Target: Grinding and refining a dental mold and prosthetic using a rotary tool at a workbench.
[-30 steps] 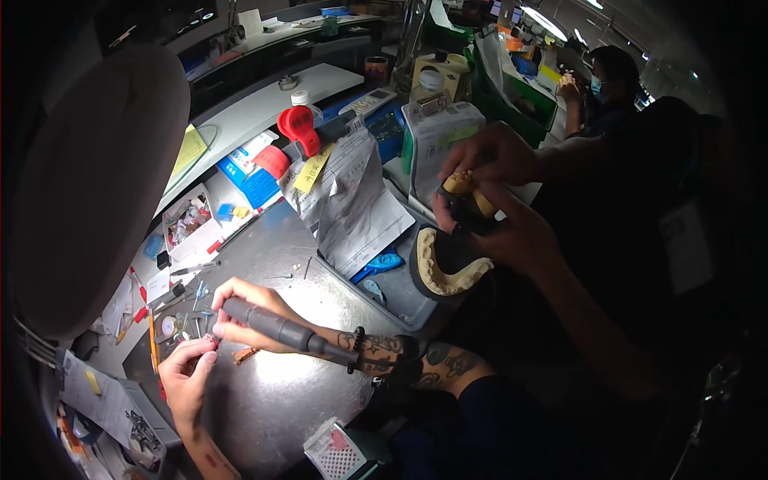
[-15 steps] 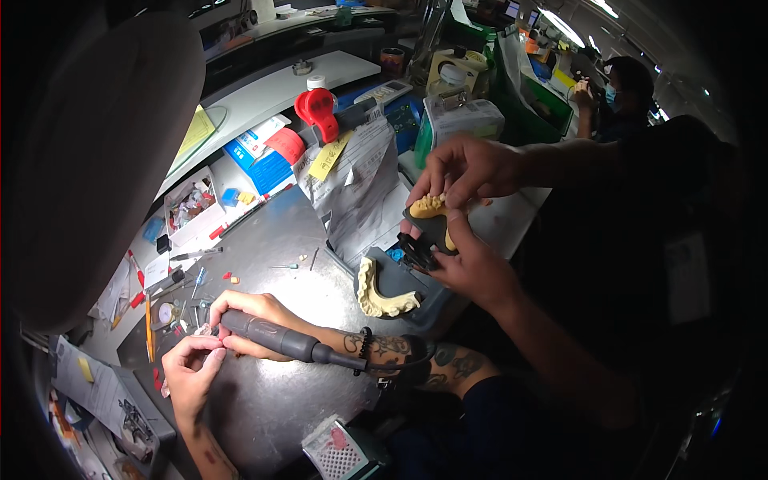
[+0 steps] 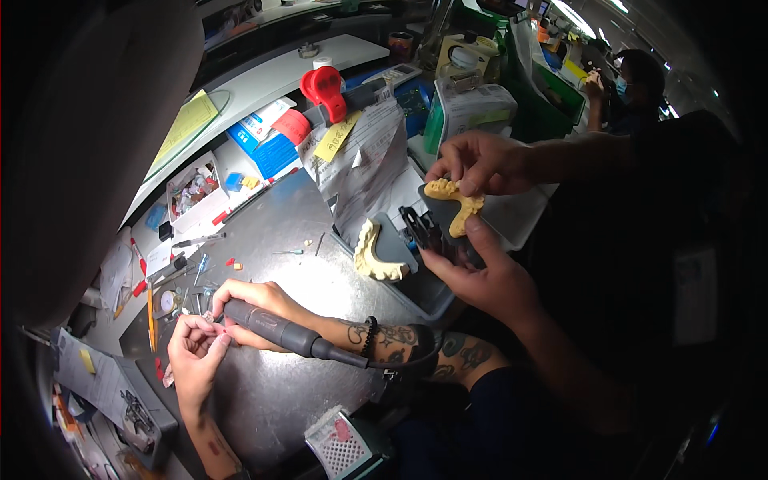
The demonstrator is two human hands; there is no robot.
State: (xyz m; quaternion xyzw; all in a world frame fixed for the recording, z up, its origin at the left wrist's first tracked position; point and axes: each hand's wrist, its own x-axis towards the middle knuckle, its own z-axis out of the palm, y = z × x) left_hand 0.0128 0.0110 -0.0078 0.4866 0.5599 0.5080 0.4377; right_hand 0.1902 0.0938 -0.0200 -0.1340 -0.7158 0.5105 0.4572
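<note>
My right hand (image 3: 260, 304) is closed round a dark grey rotary handpiece (image 3: 274, 326), its cord trailing back over my tattooed forearm. Close against it, my left hand (image 3: 196, 356) pinches a small pinkish, partly clear piece (image 3: 210, 317) at the handpiece's front end. Fingers cover most of that piece and the tool's tip. Both hands are low over a metal work surface (image 3: 280, 400). To the right, a co-worker's two hands (image 3: 488, 164) hold a yellow dental model (image 3: 456, 200) on a dark base with a black hinge part.
A cream dental cast (image 3: 370, 252) lies by a grey tray (image 3: 436, 296). Pens, burs and scraps litter the left side near a box of small pieces (image 3: 196, 192). A red clip (image 3: 324, 92) holds papers upright. A perforated box (image 3: 344, 444) stands at the near edge.
The view has shifted slightly. The co-worker has turned the yellow model so more of its arch shows, and the cream cast sits a little farther back. My hands keep nearly the same grip.
</note>
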